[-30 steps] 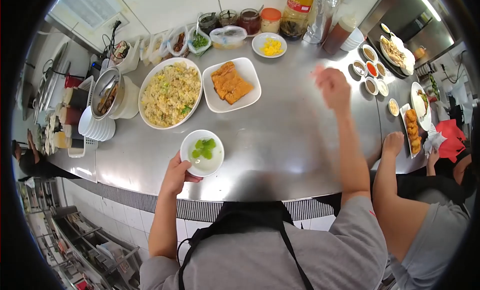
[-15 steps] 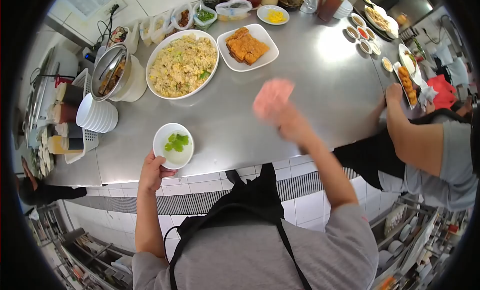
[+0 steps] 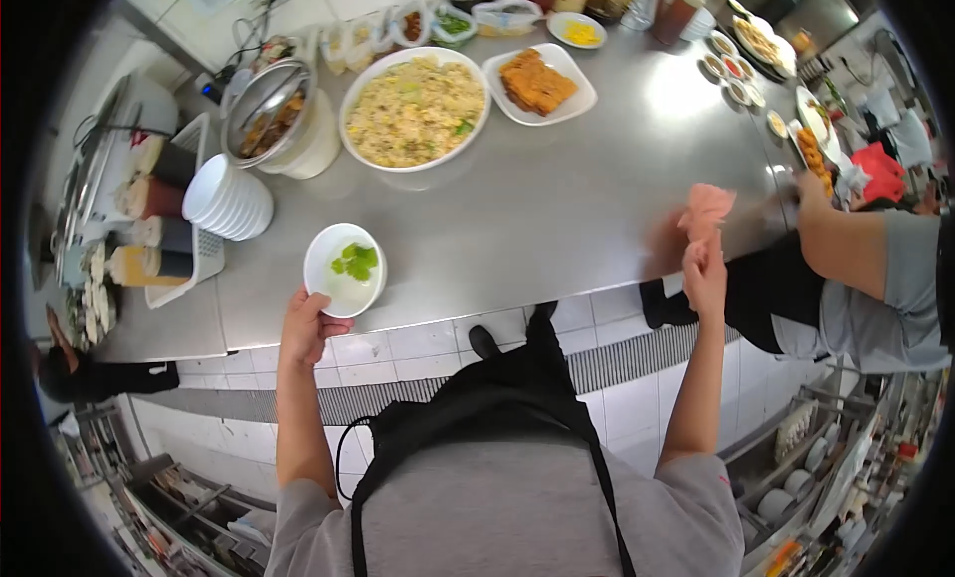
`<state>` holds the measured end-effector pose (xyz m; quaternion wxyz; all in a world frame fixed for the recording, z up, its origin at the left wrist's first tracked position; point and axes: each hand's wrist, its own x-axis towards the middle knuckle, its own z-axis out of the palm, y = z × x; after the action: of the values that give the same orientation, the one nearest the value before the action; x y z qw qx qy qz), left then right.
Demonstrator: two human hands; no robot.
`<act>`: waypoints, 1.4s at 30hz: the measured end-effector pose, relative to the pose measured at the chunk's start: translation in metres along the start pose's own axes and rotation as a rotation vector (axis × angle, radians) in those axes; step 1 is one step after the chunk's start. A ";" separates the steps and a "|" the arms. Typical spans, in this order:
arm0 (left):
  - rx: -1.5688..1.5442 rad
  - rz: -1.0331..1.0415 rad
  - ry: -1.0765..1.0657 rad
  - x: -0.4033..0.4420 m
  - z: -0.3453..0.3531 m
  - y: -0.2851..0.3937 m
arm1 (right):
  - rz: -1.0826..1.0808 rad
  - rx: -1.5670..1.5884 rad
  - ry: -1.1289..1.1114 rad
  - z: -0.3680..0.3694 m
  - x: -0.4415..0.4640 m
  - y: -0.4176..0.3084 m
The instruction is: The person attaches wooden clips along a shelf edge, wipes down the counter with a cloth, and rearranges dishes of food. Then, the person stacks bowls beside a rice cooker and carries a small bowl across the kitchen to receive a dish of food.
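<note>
White bowl (image 3: 320,269): green leaves (image 3: 355,263) (left hand (image 3: 310,328) grips it) | oval dish (image 3: 345,121): rice (image 3: 416,111)

A large white plate (image 3: 410,168) piled with fried rice (image 3: 415,111) stands just left of a squarish white dish (image 3: 582,98) bearing browned fried slabs (image 3: 537,81). Behind is a saucer (image 3: 554,27) of yellow pieces (image 3: 580,32). Farther left, stacked white bowls (image 3: 229,197) stand beside a perforated basket (image 3: 208,254) with sauce containers (image 3: 167,264).

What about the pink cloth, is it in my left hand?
No, your right hand holds the pink cloth, while your left hand grips the white bowl with green leaves in it.
</note>
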<state>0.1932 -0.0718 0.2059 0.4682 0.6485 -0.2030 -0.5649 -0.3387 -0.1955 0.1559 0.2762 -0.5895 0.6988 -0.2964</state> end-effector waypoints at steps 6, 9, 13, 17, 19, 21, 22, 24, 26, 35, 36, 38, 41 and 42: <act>-0.052 -0.053 0.100 -0.043 -0.017 -0.005 | -0.479 -0.509 0.091 0.142 0.040 -0.089; -0.123 -0.051 0.145 -0.068 -0.033 -0.014 | -0.818 -0.233 -0.057 0.219 -0.004 -0.177; -0.161 -0.048 0.239 -0.099 -0.055 -0.024 | -0.826 0.309 -0.602 0.308 -0.103 -0.239; -0.210 -0.007 0.350 -0.122 -0.073 -0.027 | -1.279 -0.005 -1.335 0.337 -0.195 -0.255; -0.215 0.016 0.396 -0.132 -0.079 -0.025 | -1.432 0.037 -1.139 0.338 -0.206 -0.245; -0.238 0.025 0.453 -0.141 -0.085 -0.023 | -1.426 0.152 -0.960 0.328 -0.176 -0.271; -0.248 0.041 0.464 -0.145 -0.089 -0.023 | -1.364 0.269 -0.804 0.325 -0.164 -0.283; -0.254 0.035 0.475 -0.151 -0.094 -0.025 | -1.282 0.464 -0.486 0.329 -0.131 -0.322; -0.258 0.040 0.477 -0.153 -0.098 -0.027 | -1.317 0.608 -0.711 0.351 -0.094 -0.364; -0.253 0.006 0.458 -0.131 -0.109 -0.039 | -1.603 0.286 -0.971 0.361 -0.145 -0.288; -0.234 0.014 0.438 -0.126 -0.111 -0.038 | -1.742 0.172 -0.932 0.361 -0.151 -0.251; -0.224 -0.001 0.422 -0.115 -0.107 -0.030 | -1.358 -0.414 -1.475 0.300 -0.154 -0.240; -0.166 -0.016 0.300 -0.093 -0.096 -0.022 | -1.456 -0.190 -1.080 0.230 -0.113 -0.208; -0.170 -0.012 0.299 -0.086 -0.090 -0.022 | -1.346 -0.015 -0.864 0.223 -0.096 -0.186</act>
<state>0.2465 0.0407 0.2267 0.5430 0.6844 -0.0787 -0.4801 -0.0372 -0.1447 0.1472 0.2804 -0.9492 0.0262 -0.1401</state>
